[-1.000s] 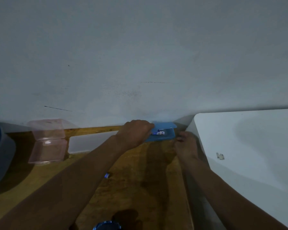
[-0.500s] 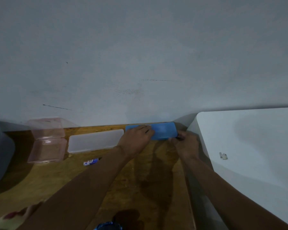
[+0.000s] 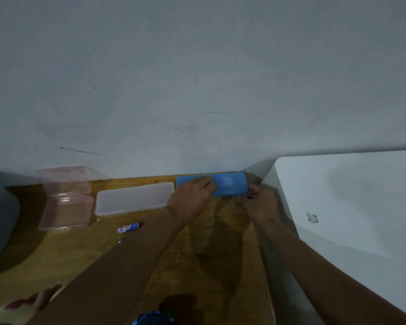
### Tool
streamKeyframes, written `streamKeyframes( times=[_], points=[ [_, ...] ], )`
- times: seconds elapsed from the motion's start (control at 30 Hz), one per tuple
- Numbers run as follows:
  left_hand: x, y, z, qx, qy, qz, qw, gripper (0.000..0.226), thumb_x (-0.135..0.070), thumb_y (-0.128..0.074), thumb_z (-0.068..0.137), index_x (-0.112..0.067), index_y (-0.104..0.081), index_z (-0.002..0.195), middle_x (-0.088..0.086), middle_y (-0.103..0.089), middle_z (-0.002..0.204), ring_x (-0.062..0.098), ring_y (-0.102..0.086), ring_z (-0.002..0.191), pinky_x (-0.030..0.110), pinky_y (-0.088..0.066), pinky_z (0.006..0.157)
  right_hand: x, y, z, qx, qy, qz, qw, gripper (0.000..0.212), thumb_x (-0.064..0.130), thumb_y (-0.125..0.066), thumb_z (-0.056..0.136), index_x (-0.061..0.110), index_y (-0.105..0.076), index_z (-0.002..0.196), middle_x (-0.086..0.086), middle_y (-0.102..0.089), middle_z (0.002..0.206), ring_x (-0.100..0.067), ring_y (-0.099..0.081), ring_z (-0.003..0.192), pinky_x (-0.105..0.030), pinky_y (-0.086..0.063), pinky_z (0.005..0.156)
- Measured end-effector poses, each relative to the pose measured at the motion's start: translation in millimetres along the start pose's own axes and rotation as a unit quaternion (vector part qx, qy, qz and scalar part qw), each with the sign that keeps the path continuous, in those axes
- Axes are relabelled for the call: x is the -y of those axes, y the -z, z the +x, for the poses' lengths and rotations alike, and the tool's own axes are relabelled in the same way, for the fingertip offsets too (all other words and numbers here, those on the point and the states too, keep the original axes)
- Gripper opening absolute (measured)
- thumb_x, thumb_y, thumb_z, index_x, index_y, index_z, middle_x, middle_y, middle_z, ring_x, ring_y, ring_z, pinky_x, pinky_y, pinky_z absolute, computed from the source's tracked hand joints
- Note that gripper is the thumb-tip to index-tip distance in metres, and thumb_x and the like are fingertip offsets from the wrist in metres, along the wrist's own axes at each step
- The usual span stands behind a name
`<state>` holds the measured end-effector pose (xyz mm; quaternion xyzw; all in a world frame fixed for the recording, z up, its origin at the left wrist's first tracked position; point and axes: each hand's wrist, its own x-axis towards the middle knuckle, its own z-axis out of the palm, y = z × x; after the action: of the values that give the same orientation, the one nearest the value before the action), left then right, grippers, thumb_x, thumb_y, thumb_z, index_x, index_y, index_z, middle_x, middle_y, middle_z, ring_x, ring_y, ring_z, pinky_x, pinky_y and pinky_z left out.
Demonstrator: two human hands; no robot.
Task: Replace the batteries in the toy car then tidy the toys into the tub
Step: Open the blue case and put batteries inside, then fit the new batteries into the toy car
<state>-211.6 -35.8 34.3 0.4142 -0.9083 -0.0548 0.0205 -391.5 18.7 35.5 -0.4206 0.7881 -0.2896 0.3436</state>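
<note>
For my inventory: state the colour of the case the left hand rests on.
The case is plain blue; the head view shows it.

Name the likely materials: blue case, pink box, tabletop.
The blue case looks like opaque plastic with a satin finish: rounded moulded corners, a soft sheen patch on the lid. The pink box looks like clear tinted plastic, glossy: wall and wood show through it, and its edges glint. The tabletop is wood or wood veneer, probably varnished: brown grain streaks, dull reflections. The light is dim, so finishes are uncertain.

Left hand (image 3: 190,198), right hand (image 3: 262,204) touch blue case (image 3: 231,186) (closed).
</note>
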Motion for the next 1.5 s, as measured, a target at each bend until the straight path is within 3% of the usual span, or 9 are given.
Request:
streamKeyframes(
  times=[0.07, 0.2, 0.53, 0.8, 1.1, 1.23, 1.3, 1.4, 1.5],
  points=[
    [0.4, 1.4, 0.1, 0.028, 0.004, 0.014, 1.0, 0.042, -0.018, -0.044, 0.101, -0.017, -0.04, 0.142, 0.006, -0.031, 0.156, 0.022, -0.032, 0.142, 0.038, -0.041, 0.103, 0.6, 2.2, 0.1, 0.008, 0.002, -0.017, 1.0, 0.027, 0.003, -0.064, 0.086, 0.007, -0.066, 0.112, -0.001, -0.066, 0.092, -0.012, -0.061, 0.084, -0.016, -0.047, 0.069],
    [-3.4, 9.9, -10.0, 0.023, 0.019, -0.037, 0.999, 0.049, -0.015, -0.04, 0.102, -0.018, -0.03, 0.149, 0.008, -0.018, 0.161, 0.023, -0.021, 0.146, 0.033, -0.019, 0.117, 6.4, 7.5, -7.0, 0.012, 0.011, -0.075, 0.997, 0.02, 0.006, -0.058, 0.089, 0.003, -0.063, 0.108, -0.01, -0.067, 0.098, -0.02, -0.062, 0.089, -0.028, -0.051, 0.077],
    [-22.3, 40.7, -109.6, -0.08, 0.172, -0.226, 0.955, 0.045, -0.034, -0.052, 0.097, -0.018, -0.048, 0.139, 0.003, -0.048, 0.144, 0.021, -0.043, 0.134, 0.028, -0.03, 0.11, 28.4, 18.3, -99.1, 0.089, 0.118, -0.153, 0.977, 0.032, 0.027, -0.051, 0.098, 0.011, -0.054, 0.126, 0.001, -0.055, 0.124, -0.014, -0.051, 0.117, -0.022, -0.034, 0.098],
    [-56.5, 55.7, -234.2, -0.107, 0.295, -0.276, 0.909, 0.034, -0.019, -0.066, 0.09, -0.014, -0.064, 0.124, 0.007, -0.066, 0.123, 0.025, -0.062, 0.111, 0.028, -0.043, 0.094, 10.1, -6.7, -187.2, 0.119, 0.185, -0.124, 0.968, 0.039, 0.038, -0.058, 0.092, 0.02, -0.057, 0.127, -0.004, -0.061, 0.128, -0.021, -0.059, 0.112, -0.043, -0.048, 0.099],
    [-74.0, 41.0, -317.9, 0.035, 0.371, -0.412, 0.832, 0.059, -0.019, -0.065, 0.09, -0.024, -0.039, 0.144, 0.01, -0.063, 0.121, 0.029, -0.062, 0.109, 0.04, -0.051, 0.092, -12.3, -39.6, -248.6, 0.22, 0.073, -0.073, 0.97, 0.04, 0.029, -0.059, 0.094, 0.015, -0.052, 0.131, -0.006, -0.064, 0.122, -0.02, -0.061, 0.107, -0.037, -0.051, 0.092],
    [-82.2, 35.2, -324.9, 0.074, 0.316, -0.438, 0.838, 0.063, -0.011, -0.059, 0.094, -0.029, -0.031, 0.147, 0.002, -0.058, 0.123, 0.012, -0.055, 0.106, 0.017, -0.045, 0.078, -22.0, -53.4, -266.3, 0.265, -0.01, 0.007, 0.964, 0.049, 0.026, -0.06, 0.094, 0.018, -0.043, 0.139, -0.007, -0.058, 0.126, -0.024, -0.061, 0.107, -0.034, -0.058, 0.07],
    [-83.6, 34.3, -322.6, 0.074, 0.314, -0.457, 0.829, 0.062, -0.008, -0.056, 0.095, -0.03, -0.03, 0.147, -0.002, -0.055, 0.123, 0.011, -0.052, 0.111, 0.014, -0.045, 0.08, -24.3, -59.9, -271.9, 0.269, -0.039, 0.038, 0.962, 0.049, 0.024, -0.06, 0.093, 0.022, -0.043, 0.139, -0.007, -0.06, 0.122, -0.024, -0.063, 0.103, -0.039, -0.06, 0.075],
    [-81.5, 28.6, -322.0, 0.056, 0.303, -0.5, 0.809, 0.066, -0.005, -0.058, 0.093, -0.031, -0.032, 0.147, -0.006, -0.053, 0.135, 0.019, -0.052, 0.124, 0.039, -0.046, 0.103, -22.9, -67.8, -275.9, 0.263, -0.083, 0.1, 0.956, 0.043, 0.017, -0.057, 0.095, 0.025, -0.046, 0.136, -0.007, -0.062, 0.116, -0.024, -0.065, 0.099, -0.043, -0.06, 0.078],
    [-78.5, 27.0, -323.1, 0.042, 0.279, -0.533, 0.797, 0.067, -0.003, -0.06, 0.091, -0.037, -0.035, 0.143, -0.004, -0.056, 0.134, 0.02, -0.054, 0.122, 0.046, -0.048, 0.101, -16.9, -67.4, -279.8, 0.254, -0.104, 0.145, 0.951, 0.042, 0.011, -0.055, 0.096, 0.024, -0.048, 0.135, -0.008, -0.063, 0.115, -0.023, -0.066, 0.098, -0.038, -0.061, 0.073]
  ],
)
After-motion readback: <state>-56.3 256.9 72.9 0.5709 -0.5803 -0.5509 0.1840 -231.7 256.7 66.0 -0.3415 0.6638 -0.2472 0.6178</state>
